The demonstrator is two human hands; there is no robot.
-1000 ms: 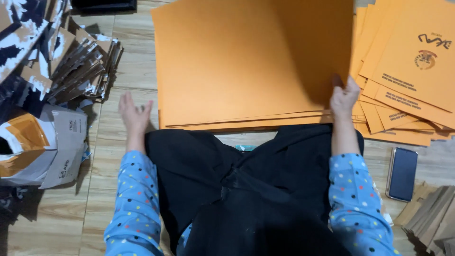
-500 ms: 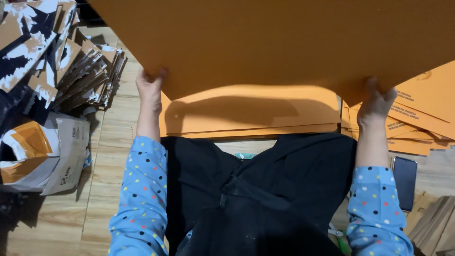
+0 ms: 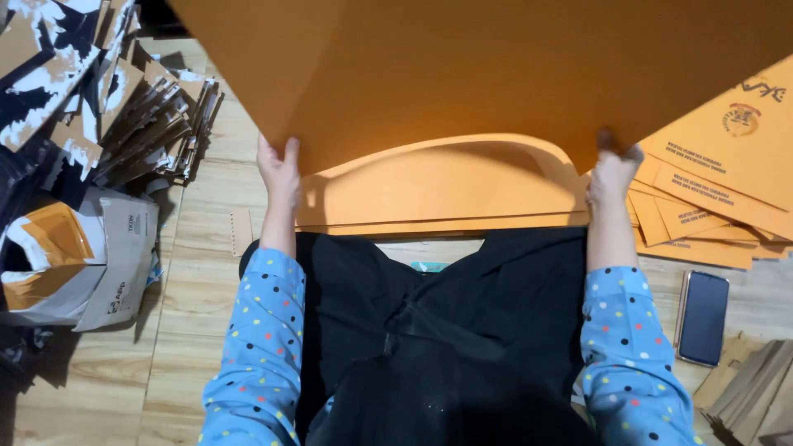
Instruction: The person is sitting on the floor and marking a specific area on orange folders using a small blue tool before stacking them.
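Observation:
A large orange cardboard sheet (image 3: 462, 66) is lifted toward me and fills the top of the head view. My left hand (image 3: 279, 169) grips its near left edge. On the near right edge, my right hand (image 3: 613, 172) has fingers curled over the sheet. Beneath it lies a flat stack of more orange sheets (image 3: 446, 194) on the wooden floor, right in front of my lap. Both arms wear blue dotted sleeves, and dark cloth covers my knees.
Printed orange sheets (image 3: 727, 165) fan out at the right. A dark phone (image 3: 704, 317) lies on the floor by my right knee, with brown card pieces (image 3: 756, 400) beyond it. At left are piles of folded cartons (image 3: 124, 116) and an open paper wrapper (image 3: 74, 256).
One second ago only my right hand touched the sheet and the left rested on the floor. Now both hands hold the near edge, and the sheet has risen above the stack.

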